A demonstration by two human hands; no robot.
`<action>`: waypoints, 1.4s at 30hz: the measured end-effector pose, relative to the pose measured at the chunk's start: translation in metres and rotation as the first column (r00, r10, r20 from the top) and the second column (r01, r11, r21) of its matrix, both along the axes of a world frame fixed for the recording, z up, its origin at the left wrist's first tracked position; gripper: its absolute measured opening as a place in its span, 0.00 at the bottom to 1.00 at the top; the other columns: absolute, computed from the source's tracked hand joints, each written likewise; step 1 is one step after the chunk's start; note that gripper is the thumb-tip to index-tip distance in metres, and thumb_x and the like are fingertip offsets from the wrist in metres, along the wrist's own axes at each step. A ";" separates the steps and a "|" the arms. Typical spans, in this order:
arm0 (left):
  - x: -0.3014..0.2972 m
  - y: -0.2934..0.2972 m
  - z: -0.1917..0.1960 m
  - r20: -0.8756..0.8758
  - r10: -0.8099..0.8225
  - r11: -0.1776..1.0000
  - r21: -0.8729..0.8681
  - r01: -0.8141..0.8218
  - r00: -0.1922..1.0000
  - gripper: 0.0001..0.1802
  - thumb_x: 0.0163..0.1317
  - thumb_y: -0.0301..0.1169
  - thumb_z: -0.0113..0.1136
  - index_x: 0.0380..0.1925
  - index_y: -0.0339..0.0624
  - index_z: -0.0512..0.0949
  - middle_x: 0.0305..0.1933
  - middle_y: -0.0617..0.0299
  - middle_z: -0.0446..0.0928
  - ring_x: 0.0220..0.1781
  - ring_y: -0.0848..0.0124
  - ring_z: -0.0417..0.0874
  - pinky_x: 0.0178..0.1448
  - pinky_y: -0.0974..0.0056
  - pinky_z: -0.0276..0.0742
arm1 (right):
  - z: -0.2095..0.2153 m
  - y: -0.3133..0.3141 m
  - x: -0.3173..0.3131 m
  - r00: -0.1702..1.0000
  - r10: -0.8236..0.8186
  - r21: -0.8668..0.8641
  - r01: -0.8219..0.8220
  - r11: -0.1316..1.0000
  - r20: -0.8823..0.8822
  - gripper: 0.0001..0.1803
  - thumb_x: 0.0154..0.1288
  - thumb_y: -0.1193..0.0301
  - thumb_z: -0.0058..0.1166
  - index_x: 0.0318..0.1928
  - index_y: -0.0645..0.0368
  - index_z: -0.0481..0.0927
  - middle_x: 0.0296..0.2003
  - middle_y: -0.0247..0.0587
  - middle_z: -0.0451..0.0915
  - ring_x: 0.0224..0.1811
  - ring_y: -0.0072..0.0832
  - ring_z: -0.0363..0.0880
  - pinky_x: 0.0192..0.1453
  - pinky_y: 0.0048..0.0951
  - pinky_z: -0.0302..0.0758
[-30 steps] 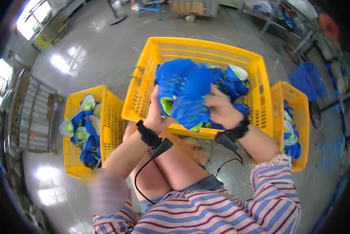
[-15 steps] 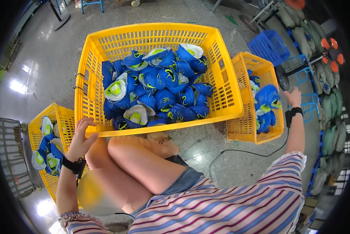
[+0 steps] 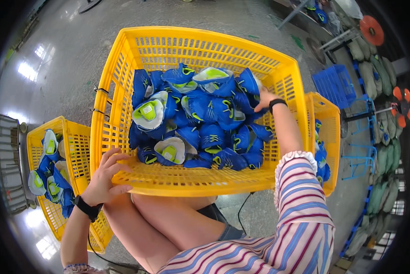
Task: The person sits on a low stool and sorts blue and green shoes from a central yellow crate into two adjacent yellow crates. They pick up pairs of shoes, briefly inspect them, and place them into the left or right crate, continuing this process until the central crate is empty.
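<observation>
A large yellow plastic crate [image 3: 205, 182] stands in front of me, holding a heap of blue shoe uppers [image 3: 211, 137] with lime-green trim and white linings. My left hand [image 3: 105, 179] rests with spread fingers over the crate's near left corner, holding nothing. At the far right of the heap, my right hand [image 3: 265, 99] reaches inside and grips a blue upper [image 3: 247, 81] by its pale edge. Some of its fingers are hidden behind that upper.
More uppers lie in a smaller yellow crate [image 3: 329, 107] at right, partly covered by my sleeve, and in another yellow crate [image 3: 79, 146] at left. Beyond the right one are a blue crate [image 3: 335, 86] and an orange-bladed fan [image 3: 401, 107]. A black cable [image 3: 243, 210] crosses the floor.
My right hand has come from beside the right crate into the large crate, onto an upper at the heap's far right. The view has shifted. My left hand stays at the near left corner.
</observation>
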State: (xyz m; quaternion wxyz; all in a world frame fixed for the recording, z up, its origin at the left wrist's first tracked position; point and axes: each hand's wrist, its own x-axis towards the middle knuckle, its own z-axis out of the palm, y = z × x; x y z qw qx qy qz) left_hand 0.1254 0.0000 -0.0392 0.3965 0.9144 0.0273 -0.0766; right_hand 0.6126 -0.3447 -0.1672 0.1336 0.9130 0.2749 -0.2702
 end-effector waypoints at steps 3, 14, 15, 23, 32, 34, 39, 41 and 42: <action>0.001 0.007 -0.004 -0.041 0.026 0.994 -0.101 -0.030 0.999 0.21 0.45 0.43 0.67 0.35 0.44 0.74 0.55 0.56 0.68 0.65 0.50 0.56 0.66 0.49 0.53 | -0.026 0.012 -0.015 0.988 -0.153 0.077 0.151 0.986 0.022 0.61 0.30 0.67 0.74 0.66 0.58 0.50 0.67 0.46 0.48 0.61 0.49 0.62 0.63 0.41 0.64; 0.025 -0.001 -0.007 -0.063 -0.101 0.978 -0.189 0.088 0.993 0.17 0.50 0.34 0.62 0.40 0.44 0.71 0.55 0.55 0.67 0.64 0.52 0.57 0.66 0.52 0.53 | 0.014 -0.016 -0.017 0.940 -0.151 0.566 0.308 0.764 -0.306 0.27 0.37 0.74 0.60 0.45 0.66 0.75 0.39 0.46 0.80 0.40 0.35 0.78 0.47 0.29 0.74; 0.027 -0.007 -0.002 -0.073 -0.105 0.976 -0.199 0.089 0.992 0.17 0.50 0.33 0.62 0.39 0.43 0.71 0.56 0.55 0.66 0.64 0.53 0.57 0.67 0.53 0.52 | 0.033 -0.007 -0.026 0.927 -0.060 0.626 0.296 0.721 -0.370 0.28 0.37 0.76 0.60 0.47 0.65 0.75 0.40 0.42 0.79 0.41 0.30 0.77 0.48 0.28 0.73; 0.094 -0.104 0.018 -0.326 0.156 0.618 -0.705 -0.350 0.932 0.42 0.56 0.39 0.61 0.64 0.42 0.47 0.60 0.53 0.61 0.61 0.60 0.63 0.59 0.55 0.67 | 0.152 0.015 -0.168 0.680 0.452 0.812 0.418 0.407 -0.577 0.43 0.39 0.76 0.67 0.60 0.54 0.64 0.54 0.33 0.70 0.56 0.25 0.67 0.61 0.30 0.62; 0.088 -0.172 0.047 -0.144 0.045 -0.155 -0.979 -0.136 0.989 0.28 0.64 0.44 0.49 0.60 0.43 0.57 0.56 0.59 0.67 0.55 0.71 0.72 0.56 0.63 0.72 | 0.152 0.005 -0.281 0.721 0.534 0.897 0.376 0.233 -0.441 0.28 0.58 0.70 0.57 0.58 0.59 0.64 0.55 0.41 0.67 0.59 0.28 0.66 0.62 0.30 0.63; 0.079 -0.170 0.047 -0.190 0.044 -0.152 -0.972 -0.182 0.981 0.27 0.64 0.37 0.50 0.60 0.42 0.58 0.59 0.58 0.66 0.57 0.68 0.71 0.59 0.61 0.70 | 0.163 0.006 -0.283 0.831 0.556 0.972 -0.157 0.174 0.035 0.28 0.58 0.72 0.57 0.59 0.60 0.63 0.55 0.40 0.66 0.58 0.27 0.66 0.61 0.30 0.63; 0.056 -0.162 0.045 -0.112 0.270 0.040 -0.991 -0.127 0.956 0.28 0.56 0.22 0.58 0.58 0.38 0.62 0.55 0.57 0.71 0.56 0.66 0.73 0.60 0.60 0.69 | 0.217 0.024 -0.291 0.439 0.648 0.479 0.869 -0.128 -0.623 0.25 0.66 0.61 0.46 0.59 0.60 0.62 0.55 0.41 0.69 0.58 0.32 0.68 0.62 0.41 0.64; 0.050 -0.154 0.047 -0.137 0.353 -0.022 -0.990 -0.138 0.925 0.28 0.52 0.19 0.59 0.55 0.38 0.66 0.53 0.56 0.73 0.54 0.66 0.74 0.60 0.59 0.70 | 0.220 0.010 -0.259 0.446 0.622 0.452 0.877 -0.162 -0.643 0.24 0.64 0.65 0.50 0.58 0.60 0.65 0.53 0.40 0.71 0.57 0.31 0.69 0.62 0.39 0.65; 0.048 -0.149 0.049 -0.143 0.345 -0.061 -0.990 -0.130 0.928 0.27 0.53 0.19 0.59 0.55 0.38 0.66 0.53 0.56 0.72 0.54 0.66 0.74 0.60 0.58 0.69 | 0.230 -0.006 -0.252 0.470 0.572 0.516 0.852 -0.093 -0.673 0.23 0.63 0.70 0.51 0.57 0.61 0.65 0.54 0.39 0.71 0.57 0.31 0.69 0.62 0.39 0.65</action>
